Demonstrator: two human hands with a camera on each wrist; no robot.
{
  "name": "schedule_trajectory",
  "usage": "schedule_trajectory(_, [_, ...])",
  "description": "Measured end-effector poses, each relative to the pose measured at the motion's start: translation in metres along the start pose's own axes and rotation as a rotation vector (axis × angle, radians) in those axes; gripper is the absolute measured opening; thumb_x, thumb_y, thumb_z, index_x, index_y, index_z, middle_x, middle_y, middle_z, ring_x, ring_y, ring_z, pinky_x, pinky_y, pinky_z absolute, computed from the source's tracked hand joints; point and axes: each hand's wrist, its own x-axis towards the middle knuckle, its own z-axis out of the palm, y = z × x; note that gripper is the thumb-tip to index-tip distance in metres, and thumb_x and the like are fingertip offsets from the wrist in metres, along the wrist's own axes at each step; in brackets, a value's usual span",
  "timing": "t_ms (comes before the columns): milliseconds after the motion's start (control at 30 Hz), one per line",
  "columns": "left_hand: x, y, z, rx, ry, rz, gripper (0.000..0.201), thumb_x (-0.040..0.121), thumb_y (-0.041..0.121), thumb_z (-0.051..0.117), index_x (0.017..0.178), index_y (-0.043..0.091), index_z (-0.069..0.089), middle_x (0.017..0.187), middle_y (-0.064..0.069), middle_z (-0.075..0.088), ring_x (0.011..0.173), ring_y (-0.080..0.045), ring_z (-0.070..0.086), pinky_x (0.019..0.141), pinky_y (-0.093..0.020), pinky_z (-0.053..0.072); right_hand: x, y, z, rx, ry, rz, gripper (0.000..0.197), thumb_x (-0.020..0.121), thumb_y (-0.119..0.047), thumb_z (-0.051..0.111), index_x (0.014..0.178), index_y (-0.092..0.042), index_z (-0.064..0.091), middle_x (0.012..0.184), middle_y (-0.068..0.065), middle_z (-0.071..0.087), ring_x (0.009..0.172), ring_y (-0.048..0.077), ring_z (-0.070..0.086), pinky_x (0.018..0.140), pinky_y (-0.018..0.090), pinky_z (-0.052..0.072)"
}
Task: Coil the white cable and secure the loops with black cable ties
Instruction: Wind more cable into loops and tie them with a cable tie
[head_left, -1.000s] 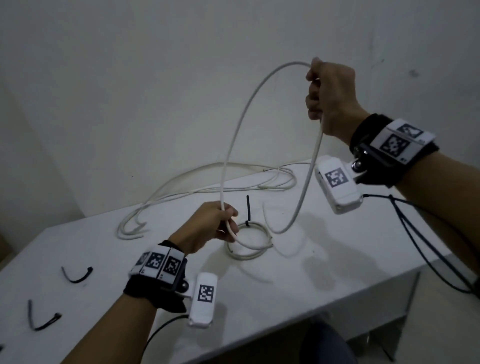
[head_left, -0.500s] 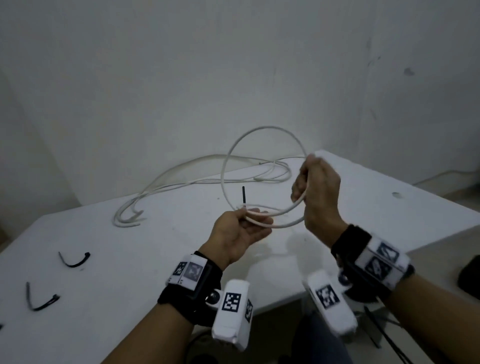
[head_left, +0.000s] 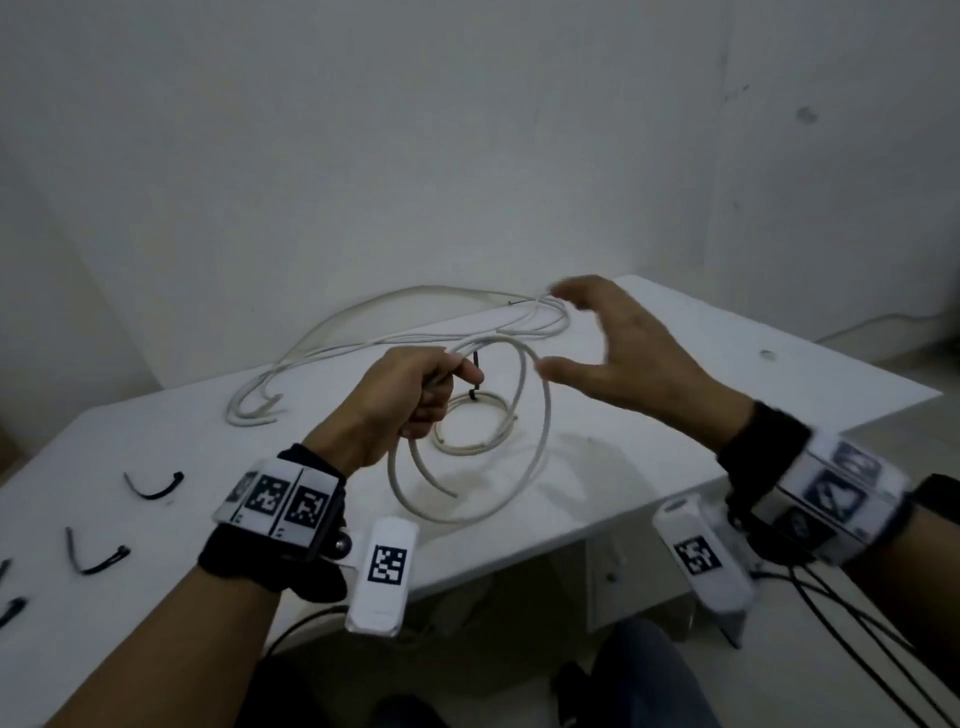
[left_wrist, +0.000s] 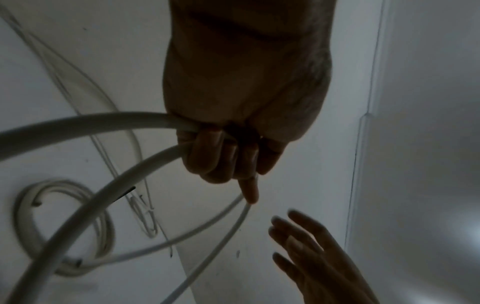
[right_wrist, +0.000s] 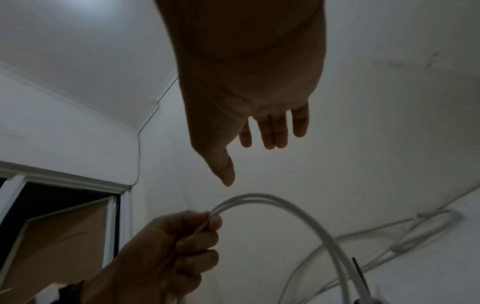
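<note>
My left hand (head_left: 441, 387) grips a white cable (head_left: 543, 441) gathered into two loose loops that hang over the table (head_left: 675, 395). In the left wrist view my curled left hand (left_wrist: 226, 164) holds both strands of the cable (left_wrist: 85, 125). My right hand (head_left: 558, 330) hovers just right of the loops, fingers spread, holding nothing. In the right wrist view my right hand (right_wrist: 249, 164) is open above the cable (right_wrist: 298, 209). A smaller white coil (head_left: 470, 447) lies on the table beneath, bound by a black cable tie (head_left: 475, 376) that sticks up.
More loose white cable (head_left: 363, 338) trails along the back of the table by the wall. Several black cable ties (head_left: 153, 486) lie on the left part of the table. Dark wires (head_left: 857, 623) hang from my right wrist past the table's right edge.
My right hand has let go of the cable loop, opened and drawn back to the right. My left hand now holds the gathered loops alone, turned knuckles up.
</note>
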Motion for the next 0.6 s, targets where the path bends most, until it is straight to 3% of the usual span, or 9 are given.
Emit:
schedule_trajectory(100, [-0.013, 0.017, 0.003, 0.098, -0.052, 0.066, 0.034, 0.095, 0.019, 0.043, 0.079, 0.009, 0.071, 0.051, 0.004, 0.028, 0.048, -0.013, 0.020, 0.043, -0.022, 0.013, 0.020, -0.024, 0.002, -0.141, -0.261, -0.091, 0.072, 0.076, -0.044, 0.072, 0.136, -0.021, 0.039, 0.138, -0.002, 0.047, 0.124, 0.015, 0.045, 0.101, 0.030, 0.037])
schedule_trajectory(133, [-0.018, 0.022, 0.004, 0.117, -0.047, 0.078, 0.034, 0.095, 0.020, 0.044, 0.077, 0.011, 0.071, 0.052, 0.004, 0.028, 0.048, -0.013, 0.020, 0.043, -0.022, 0.013, 0.025, -0.032, 0.002, -0.123, -0.325, -0.075, 0.063, 0.077, -0.044, 0.071, 0.130, -0.022, 0.044, 0.130, -0.001, 0.055, 0.115, 0.014, 0.052, 0.095, 0.032, 0.042])
schedule_trajectory(200, [-0.028, 0.033, 0.003, 0.126, -0.008, 0.103, 0.034, 0.095, 0.019, 0.046, 0.072, 0.015, 0.071, 0.053, 0.002, 0.027, 0.048, -0.013, 0.019, 0.043, -0.022, 0.013, 0.031, -0.043, 0.000, 0.091, -0.423, -0.004, 0.028, 0.082, -0.034, 0.069, 0.101, -0.017, 0.058, 0.092, 0.000, 0.067, 0.080, 0.013, 0.064, 0.070, 0.032, 0.049])
schedule_trajectory(233, [-0.032, 0.037, 0.002, 0.120, 0.006, 0.111, 0.034, 0.094, 0.018, 0.046, 0.071, 0.015, 0.071, 0.053, 0.001, 0.027, 0.048, -0.013, 0.019, 0.044, -0.022, 0.012, 0.031, -0.045, 0.000, 0.250, -0.468, 0.044, 0.017, 0.085, -0.028, 0.067, 0.088, -0.014, 0.058, 0.075, 0.001, 0.064, 0.063, 0.013, 0.062, 0.059, 0.030, 0.049])
schedule_trajectory(300, [-0.039, 0.042, -0.004, 0.103, 0.022, 0.114, 0.030, 0.094, 0.018, 0.047, 0.077, 0.010, 0.070, 0.052, 0.001, 0.031, 0.046, -0.013, 0.023, 0.043, -0.021, 0.015, 0.027, -0.044, 0.000, 0.472, -0.510, 0.119, 0.021, 0.088, -0.023, 0.064, 0.076, -0.010, 0.052, 0.060, 0.003, 0.051, 0.047, 0.013, 0.050, 0.047, 0.027, 0.044])
schedule_trajectory(433, [-0.050, 0.041, -0.015, 0.076, 0.063, 0.087, 0.030, 0.096, 0.017, 0.042, 0.087, 0.002, 0.067, 0.054, -0.005, 0.051, 0.047, -0.017, 0.041, 0.043, -0.022, 0.032, 0.016, -0.034, 0.001, 0.659, -0.526, 0.215, 0.033, 0.087, -0.026, 0.064, 0.068, -0.018, 0.040, 0.057, -0.002, 0.033, 0.050, 0.013, 0.029, 0.046, 0.024, 0.031])
schedule_trajectory(600, [-0.058, 0.029, -0.026, -0.190, 0.164, 0.067, 0.029, 0.095, 0.013, 0.041, 0.085, -0.001, 0.063, 0.071, -0.017, 0.069, 0.059, -0.029, 0.064, 0.056, -0.033, 0.056, 0.012, -0.015, -0.001, 0.949, -0.448, 0.443, 0.032, 0.089, -0.022, 0.060, 0.068, -0.022, 0.035, 0.060, -0.002, 0.024, 0.049, 0.012, 0.026, 0.042, 0.021, 0.031])
